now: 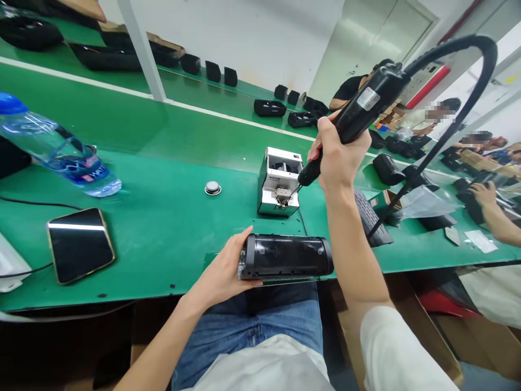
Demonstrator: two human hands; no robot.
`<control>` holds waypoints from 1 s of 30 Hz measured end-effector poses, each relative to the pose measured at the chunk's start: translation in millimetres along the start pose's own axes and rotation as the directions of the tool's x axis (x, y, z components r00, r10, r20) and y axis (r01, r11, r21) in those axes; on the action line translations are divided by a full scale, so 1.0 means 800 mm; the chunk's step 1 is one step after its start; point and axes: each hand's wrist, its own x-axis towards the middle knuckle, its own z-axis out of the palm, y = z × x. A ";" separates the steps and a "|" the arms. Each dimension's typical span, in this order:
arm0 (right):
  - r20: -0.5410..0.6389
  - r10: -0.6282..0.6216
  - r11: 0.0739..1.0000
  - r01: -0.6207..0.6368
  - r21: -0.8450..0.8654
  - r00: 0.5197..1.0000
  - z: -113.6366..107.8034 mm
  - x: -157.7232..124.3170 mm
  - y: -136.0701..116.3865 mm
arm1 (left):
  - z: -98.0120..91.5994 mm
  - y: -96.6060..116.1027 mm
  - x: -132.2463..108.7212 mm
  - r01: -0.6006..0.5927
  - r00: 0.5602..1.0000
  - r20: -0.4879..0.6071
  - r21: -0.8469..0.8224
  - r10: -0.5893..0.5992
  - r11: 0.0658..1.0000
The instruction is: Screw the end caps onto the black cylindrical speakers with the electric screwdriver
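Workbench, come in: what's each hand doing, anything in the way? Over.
Left hand gripping black speaker-like unit by left end. Right hand holding electric screwdriver, tip at screw feeder. Feeder just beyond unit; smartphone, water bottle off left.

We read this as a factory assembly workshop: long green tabletop (158, 233), black housings (270, 108) spaced out beyond it, corded power screwdriver (360, 106) at a small screw dispenser (277, 200). We note other people (350, 91) seated farther along.
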 end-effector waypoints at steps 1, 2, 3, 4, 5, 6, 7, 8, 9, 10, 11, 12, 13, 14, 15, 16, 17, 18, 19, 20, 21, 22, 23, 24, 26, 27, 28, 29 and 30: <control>0.000 -0.001 1.000 0.001 0.001 1.000 0.000 0.000 0.001 | 0.000 0.000 0.000 0.001 1.000 0.000 0.000 -0.001 1.000; -0.001 -0.004 1.000 0.004 0.003 1.000 0.000 0.001 0.001 | 0.000 0.000 0.000 0.003 1.000 0.000 -0.001 -0.003 1.000; 0.001 -0.010 1.000 0.010 0.004 1.000 0.000 0.002 0.001 | 0.000 -0.001 0.000 0.005 1.000 -0.001 -0.001 -0.005 1.000; 0.007 -0.017 1.000 0.017 0.004 1.000 0.000 0.002 0.001 | 0.000 -0.001 0.000 0.006 1.000 0.000 -0.001 -0.006 1.000; 0.013 -0.026 1.000 0.026 0.004 1.000 -0.001 0.004 0.002 | 0.000 -0.001 0.000 0.006 1.000 0.002 -0.003 -0.006 1.000; 0.017 -0.035 0.999 0.035 0.004 0.999 -0.001 0.005 0.002 | 0.000 -0.001 -0.001 0.007 1.000 0.004 -0.004 -0.007 1.000; 0.019 -0.040 0.999 0.040 0.004 0.999 -0.002 0.006 0.003 | 0.000 -0.001 -0.001 0.007 1.000 0.007 -0.005 -0.007 1.000; 0.019 -0.042 0.999 0.042 0.004 0.999 -0.003 0.006 0.004 | 0.000 -0.002 -0.001 0.009 1.000 0.010 -0.006 -0.009 1.000; 0.018 -0.040 0.999 0.040 0.004 0.999 -0.003 0.006 0.005 | 0.000 -0.002 -0.001 0.013 1.000 0.012 -0.007 -0.013 1.000; 0.016 -0.035 0.999 0.035 0.005 0.999 -0.004 0.006 0.005 | 0.000 -0.001 -0.001 0.019 1.000 0.014 -0.007 -0.019 1.000; 0.013 -0.028 1.000 0.028 0.005 1.000 -0.003 0.005 0.004 | 0.000 -0.001 -0.001 0.025 1.000 0.015 -0.008 -0.025 1.000; 0.011 -0.022 1.000 0.022 0.003 1.000 -0.003 0.004 0.003 | -0.001 -0.001 -0.001 0.029 0.999 0.016 -0.008 -0.029 1.000; 0.008 -0.016 1.000 0.016 0.000 1.000 -0.002 0.003 0.001 | 0.000 -0.001 -0.001 0.031 0.999 0.017 -0.008 -0.031 0.999; 0.006 -0.007 1.000 0.007 -0.005 1.000 -0.001 0.002 -0.002 | 0.000 -0.001 -0.001 0.029 0.999 0.016 -0.008 -0.029 1.000; 0.004 0.006 1.000 -0.006 -0.012 1.000 0.000 0.001 -0.005 | 0.000 -0.001 -0.001 0.025 1.000 0.014 -0.006 -0.025 1.000; -0.003 0.022 1.000 -0.022 -0.017 1.000 0.002 0.000 -0.009 | 0.000 -0.002 0.000 0.021 1.000 0.012 -0.004 -0.021 1.000; -0.009 0.043 0.999 -0.043 -0.019 0.999 0.003 -0.001 -0.012 | 0.000 -0.002 0.000 0.017 1.000 0.010 -0.002 -0.017 1.000; -0.016 0.064 0.998 -0.064 -0.017 0.998 0.005 -0.001 -0.016 | -0.001 -0.002 0.000 0.016 1.000 0.009 0.000 -0.016 1.000; -0.028 0.080 0.997 -0.080 -0.012 0.996 0.006 -0.001 -0.018 | -0.001 -0.001 0.000 0.016 1.000 0.007 0.002 -0.016 1.000; -0.036 0.093 0.996 -0.093 -0.006 0.995 0.008 -0.001 -0.019 | -0.001 -0.001 0.000 0.017 1.000 0.007 0.003 -0.017 1.000; -0.037 0.103 0.995 -0.103 -0.002 0.994 0.009 0.000 -0.020 | -0.001 -0.001 0.000 0.018 1.000 0.007 0.004 -0.018 1.000; -0.028 0.112 0.994 -0.112 -0.003 0.993 0.010 0.000 -0.020 | -0.001 0.000 0.000 0.020 1.000 0.007 0.006 -0.020 1.000; -0.019 0.115 0.993 -0.115 -0.003 0.993 0.010 0.001 -0.020 | -0.002 0.000 -0.001 0.020 1.000 0.007 0.009 -0.020 1.000; 0.000 0.115 0.993 -0.115 0.001 0.993 0.010 0.002 -0.021 | -0.002 0.000 -0.001 0.018 1.000 0.006 0.011 -0.018 1.000; 0.131 0.119 0.992 -0.124 0.030 0.984 0.007 0.003 -0.025 | -0.001 -0.001 -0.001 0.011 1.000 0.004 0.012 -0.011 1.000; 0.239 0.128 0.989 -0.143 0.046 0.963 0.005 0.003 -0.028 | -0.001 -0.001 -0.001 0.010 1.000 0.004 0.011 -0.010 1.000; 0.357 0.146 0.984 -0.174 0.048 0.923 0.004 0.002 -0.032 | -0.001 -0.002 -0.001 0.010 1.000 0.004 0.008 -0.010 1.000; 0.457 0.170 0.977 -0.208 0.035 0.873 0.004 0.000 -0.035 | -0.001 -0.002 -0.001 0.013 1.000 0.004 0.005 -0.013 1.000; 0.515 0.195 0.972 -0.233 0.011 0.835 0.004 -0.002 -0.038 | -0.001 -0.002 -0.001 0.018 1.000 0.004 0.003 -0.018 1.000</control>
